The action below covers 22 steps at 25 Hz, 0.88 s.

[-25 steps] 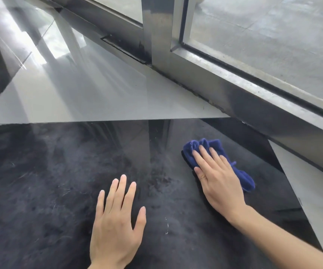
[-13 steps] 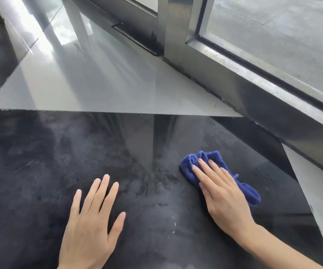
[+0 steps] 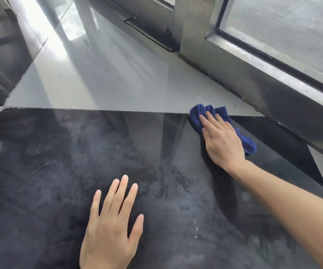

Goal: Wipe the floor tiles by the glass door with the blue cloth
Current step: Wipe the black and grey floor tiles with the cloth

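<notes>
Cloth [image 3: 222, 121] on tile [image 3: 59, 171], door frame [image 3: 253, 80] behind.

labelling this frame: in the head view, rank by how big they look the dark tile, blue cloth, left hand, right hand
1. dark tile, largest by far.
2. left hand, though it is nearer the camera, which enlarges it.
3. right hand and blue cloth: unsure, the hand hides much of the cloth.
</notes>
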Each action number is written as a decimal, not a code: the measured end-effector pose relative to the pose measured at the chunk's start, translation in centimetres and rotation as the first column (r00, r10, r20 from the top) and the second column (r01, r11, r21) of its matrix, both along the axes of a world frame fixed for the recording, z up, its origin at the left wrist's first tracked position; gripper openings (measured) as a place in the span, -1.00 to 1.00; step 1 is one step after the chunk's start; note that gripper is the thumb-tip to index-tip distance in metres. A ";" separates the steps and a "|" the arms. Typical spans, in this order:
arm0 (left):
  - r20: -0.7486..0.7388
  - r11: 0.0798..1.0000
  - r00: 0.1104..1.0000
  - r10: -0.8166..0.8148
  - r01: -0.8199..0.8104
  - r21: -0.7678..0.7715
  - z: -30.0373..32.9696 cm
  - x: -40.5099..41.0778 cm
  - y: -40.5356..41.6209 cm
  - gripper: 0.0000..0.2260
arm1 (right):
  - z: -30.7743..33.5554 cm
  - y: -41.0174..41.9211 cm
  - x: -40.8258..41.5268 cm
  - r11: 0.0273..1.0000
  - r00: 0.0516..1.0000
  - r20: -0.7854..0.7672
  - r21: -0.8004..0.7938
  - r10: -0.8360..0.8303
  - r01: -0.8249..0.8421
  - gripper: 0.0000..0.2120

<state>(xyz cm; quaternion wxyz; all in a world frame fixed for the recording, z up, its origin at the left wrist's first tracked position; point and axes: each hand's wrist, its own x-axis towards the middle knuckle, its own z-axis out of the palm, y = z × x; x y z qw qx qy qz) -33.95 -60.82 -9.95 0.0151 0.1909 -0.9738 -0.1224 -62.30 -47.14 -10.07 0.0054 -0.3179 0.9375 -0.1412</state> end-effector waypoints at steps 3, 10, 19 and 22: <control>0.002 1.000 1.000 0.008 -0.008 -0.006 0.1 0.0 0.3 -0.46 | 0.2 0.9 1.4 1.000 0.999 0.033 -0.028 0.005 -0.004 -0.60; -0.027 1.000 1.000 -0.004 0.004 -0.008 0.1 0.3 0.5 -0.46 | 0.8 3.8 9.3 0.997 0.996 -0.051 -0.018 0.079 -0.080 -0.60; -0.078 0.996 0.994 -0.073 0.077 0.040 0.2 2.5 0.2 -0.48 | 0.6 7.8 16.5 0.960 0.959 -0.063 -0.020 0.278 -0.280 -0.61; -0.077 0.981 0.978 -0.193 0.195 0.013 0.0 3.7 -1.2 -0.51 | 0.7 7.4 15.2 0.943 0.939 -0.090 0.043 0.332 -0.329 -0.60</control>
